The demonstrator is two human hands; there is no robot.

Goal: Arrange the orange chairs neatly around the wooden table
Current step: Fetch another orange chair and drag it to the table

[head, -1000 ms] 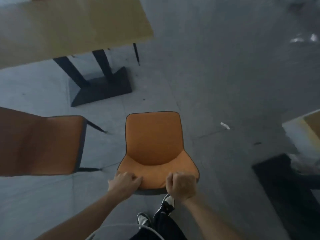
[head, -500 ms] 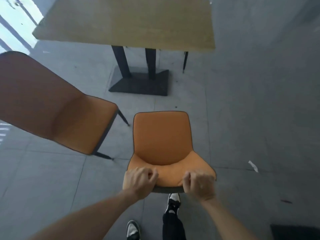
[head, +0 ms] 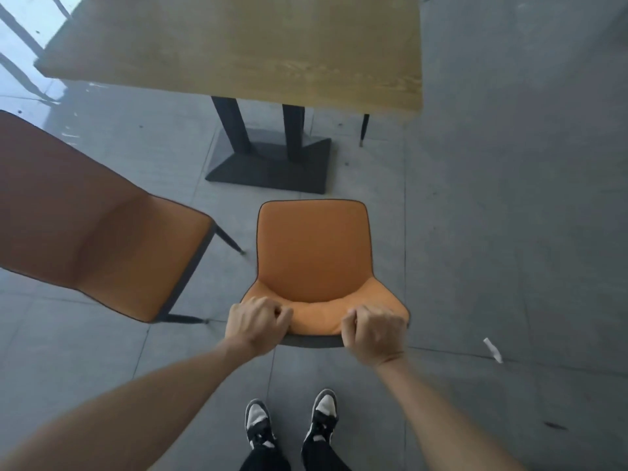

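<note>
An orange chair (head: 312,253) with dark piping stands right in front of me, its seat pointing at the wooden table (head: 244,49). My left hand (head: 255,322) grips the left part of its backrest top and my right hand (head: 373,334) grips the right part. The seat's front edge is short of the table's near edge, just before the table's black pedestal base (head: 272,168). A second orange chair (head: 102,226) stands to the left, turned at an angle, its seat pointing right toward the held chair.
The floor is grey tile. A thin dark chair leg (head: 364,129) shows beyond the table's right corner. A white scrap of paper (head: 492,350) lies on the floor to the right. My two shoes (head: 292,423) stand just behind the held chair.
The held chair and I have swung to face the table squarely and moved closer to it. Both hands keep the same grip on the backrest.
</note>
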